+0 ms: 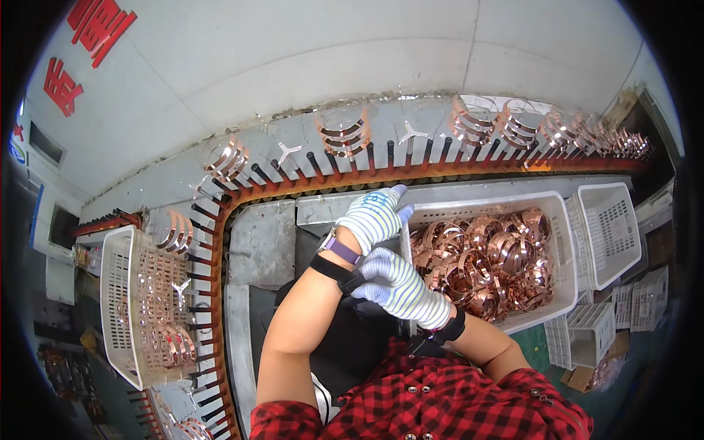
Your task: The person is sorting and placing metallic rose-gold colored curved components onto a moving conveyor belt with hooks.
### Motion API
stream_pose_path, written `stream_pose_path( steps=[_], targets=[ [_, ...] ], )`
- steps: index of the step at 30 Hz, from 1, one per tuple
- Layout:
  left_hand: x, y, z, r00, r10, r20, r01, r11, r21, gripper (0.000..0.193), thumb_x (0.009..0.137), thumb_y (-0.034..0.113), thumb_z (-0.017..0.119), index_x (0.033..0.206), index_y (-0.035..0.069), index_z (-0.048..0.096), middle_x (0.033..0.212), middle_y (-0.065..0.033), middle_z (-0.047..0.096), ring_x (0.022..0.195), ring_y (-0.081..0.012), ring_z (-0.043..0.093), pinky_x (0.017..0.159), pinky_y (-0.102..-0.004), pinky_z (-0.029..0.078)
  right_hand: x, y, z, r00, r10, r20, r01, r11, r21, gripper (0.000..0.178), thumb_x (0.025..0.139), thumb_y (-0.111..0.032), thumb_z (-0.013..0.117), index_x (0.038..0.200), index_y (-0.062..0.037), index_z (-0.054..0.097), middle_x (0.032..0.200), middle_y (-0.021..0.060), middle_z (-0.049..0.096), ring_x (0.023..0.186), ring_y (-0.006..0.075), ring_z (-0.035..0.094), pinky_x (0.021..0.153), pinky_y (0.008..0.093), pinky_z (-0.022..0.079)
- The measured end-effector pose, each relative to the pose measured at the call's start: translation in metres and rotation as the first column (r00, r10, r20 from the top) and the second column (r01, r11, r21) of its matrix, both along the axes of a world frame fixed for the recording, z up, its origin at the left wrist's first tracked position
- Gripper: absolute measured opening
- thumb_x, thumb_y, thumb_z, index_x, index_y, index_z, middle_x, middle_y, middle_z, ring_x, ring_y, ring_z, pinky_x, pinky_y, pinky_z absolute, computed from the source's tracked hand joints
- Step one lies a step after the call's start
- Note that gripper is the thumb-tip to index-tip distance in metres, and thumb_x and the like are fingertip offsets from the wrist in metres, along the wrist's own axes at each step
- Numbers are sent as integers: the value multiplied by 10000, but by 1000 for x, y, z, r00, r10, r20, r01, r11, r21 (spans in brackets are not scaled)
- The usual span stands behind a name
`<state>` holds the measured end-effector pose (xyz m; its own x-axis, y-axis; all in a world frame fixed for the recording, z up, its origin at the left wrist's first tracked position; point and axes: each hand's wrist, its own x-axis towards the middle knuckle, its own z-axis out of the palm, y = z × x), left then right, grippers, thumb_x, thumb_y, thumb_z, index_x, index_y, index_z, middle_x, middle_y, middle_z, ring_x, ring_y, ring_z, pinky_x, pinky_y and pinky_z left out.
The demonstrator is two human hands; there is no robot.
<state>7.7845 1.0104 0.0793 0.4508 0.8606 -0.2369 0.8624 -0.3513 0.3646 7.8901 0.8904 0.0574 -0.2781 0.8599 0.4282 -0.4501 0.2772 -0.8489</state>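
Both hands are gloved in white knit with blue stripes and sit right in front of the chest. The right hand point(400, 287) reaches across and closes its fingers around the black strap on the left wrist, just below a purple watch band point(341, 249). The left hand point(375, 214) is loosely curled, holding nothing I can make out, its fingertips over the near left corner of the white basket point(561, 227).

That basket is stuffed with copper rings point(488, 260), just to the right of both hands, close but not touched. An empty white basket point(612, 231) stands further right. Another white basket point(117, 308) with a few rings lies well off to the left. A conveyor with black pegs point(345, 165) curves around the workspace, carrying more rings.
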Motion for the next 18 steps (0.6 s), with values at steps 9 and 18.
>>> stream_pose_path(
  steps=[9, 18],
  targets=[
    [58, -2, 3, 932, 199, 301, -152, 973, -173, 511, 940, 295, 611, 1347, 1, 515, 1242, -205, 637, 1127, -305, 636, 955, -377, 496, 54, 27, -50, 986, 88, 139, -98, 993, 63, 272, 776, -179, 792, 957, -27, 657, 969, 96, 635, 950, 298, 614, 848, 398, 470],
    [104, -12, -5, 863, 175, 475, -51, 964, -261, 535, 963, 283, 604, 1372, -40, 478, 1270, -191, 622, 1128, -247, 625, 967, -345, 492, 179, 67, -64, 914, -49, 404, 40, 999, 32, 206, 897, -152, 683, 1050, -15, 675, 1030, 74, 644, 1044, 201, 598, 902, 359, 481]
  ],
)
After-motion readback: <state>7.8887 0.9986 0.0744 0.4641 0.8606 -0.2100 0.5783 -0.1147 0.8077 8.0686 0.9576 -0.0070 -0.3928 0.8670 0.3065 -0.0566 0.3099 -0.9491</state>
